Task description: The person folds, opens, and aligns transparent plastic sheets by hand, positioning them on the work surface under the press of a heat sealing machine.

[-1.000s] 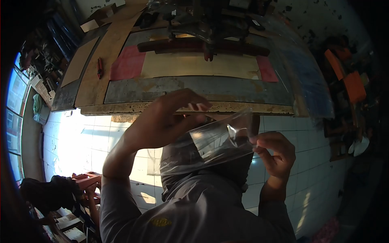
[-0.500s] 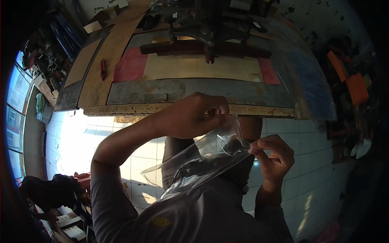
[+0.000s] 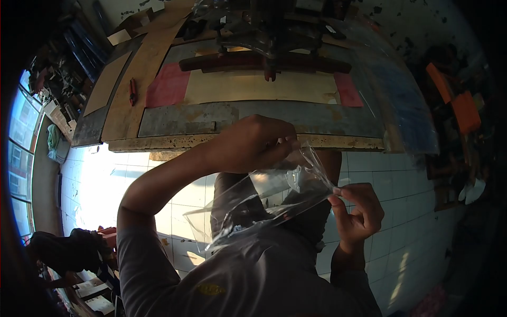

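Observation:
A clear plastic bag (image 3: 253, 203), thin and creased, hangs over my lap, below the front edge of the workbench. My left hand (image 3: 259, 142) is closed in a pinch on its upper edge, close to the bench edge. On the right, my right hand (image 3: 359, 211) pinches the bag's other upper corner between thumb and fingers. The edge between the two hands is stretched fairly taut, while the lower left part of the bag dangles loose. Whether anything lies inside the bag, I cannot tell.
The workbench (image 3: 185, 119) carries a dark metal press (image 3: 269, 47) over a pale sheet (image 3: 253, 87) with pink pieces (image 3: 169, 84) at its ends. A red cutter (image 3: 132, 92) lies at left, bluish plastic sheeting (image 3: 406, 111) at right. A dark-clothed person (image 3: 68, 251) appears lower left.
My right hand has shifted slightly down and outward. The bag's edge between my hands is pulled straighter, and its opening looks flatter than before.

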The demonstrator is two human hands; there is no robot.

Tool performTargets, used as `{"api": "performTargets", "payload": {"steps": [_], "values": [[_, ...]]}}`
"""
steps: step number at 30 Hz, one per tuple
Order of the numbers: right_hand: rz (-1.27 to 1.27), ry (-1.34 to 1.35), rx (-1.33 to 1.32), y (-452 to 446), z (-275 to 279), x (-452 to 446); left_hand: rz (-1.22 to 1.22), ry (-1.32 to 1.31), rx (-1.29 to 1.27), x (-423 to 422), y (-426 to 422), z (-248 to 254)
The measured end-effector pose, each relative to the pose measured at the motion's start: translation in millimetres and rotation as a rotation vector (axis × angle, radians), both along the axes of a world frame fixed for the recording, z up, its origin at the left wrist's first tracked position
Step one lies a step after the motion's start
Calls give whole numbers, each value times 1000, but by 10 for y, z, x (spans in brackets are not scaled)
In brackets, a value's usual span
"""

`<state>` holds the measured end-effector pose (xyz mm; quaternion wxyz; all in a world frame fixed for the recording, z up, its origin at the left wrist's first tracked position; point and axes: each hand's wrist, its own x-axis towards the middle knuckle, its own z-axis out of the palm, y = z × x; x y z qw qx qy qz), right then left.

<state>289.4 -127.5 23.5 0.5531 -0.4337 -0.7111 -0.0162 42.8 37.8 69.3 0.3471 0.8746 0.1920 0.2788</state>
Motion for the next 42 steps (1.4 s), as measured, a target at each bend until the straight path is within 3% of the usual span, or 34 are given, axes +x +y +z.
{"api": "performTargets", "payload": {"steps": [3,7,10,16,18,21,24,27,36,39,42], "values": [[190,253,-279,100,173,15,-74,-15,-1,-5,-10,52],[256,80,-283,114,303,-5,-48,-29,-19,13,-33,32],[264,136,-399,65,276,-96,-31,-43,5,-5,-3,-16],[277,229,-314,17,218,-197,-43,-1,-106,-67,-31,23],[288,106,-237,52,201,-181,-60,-36,-225,-26,-64,89],[287,-9,-171,66,211,-175,-219,26,-147,-23,73,93],[290,-59,-142,68,229,-187,-232,209,-401,-47,171,254],[328,-44,-146,61,218,-184,-224,386,-453,-34,205,468],[265,-127,-93,4,207,-96,-189,541,-423,72,205,612],[186,-168,-43,-34,182,-91,-217,350,-107,78,198,313],[152,-161,2,-30,134,-132,-212,208,20,100,166,180]]}}
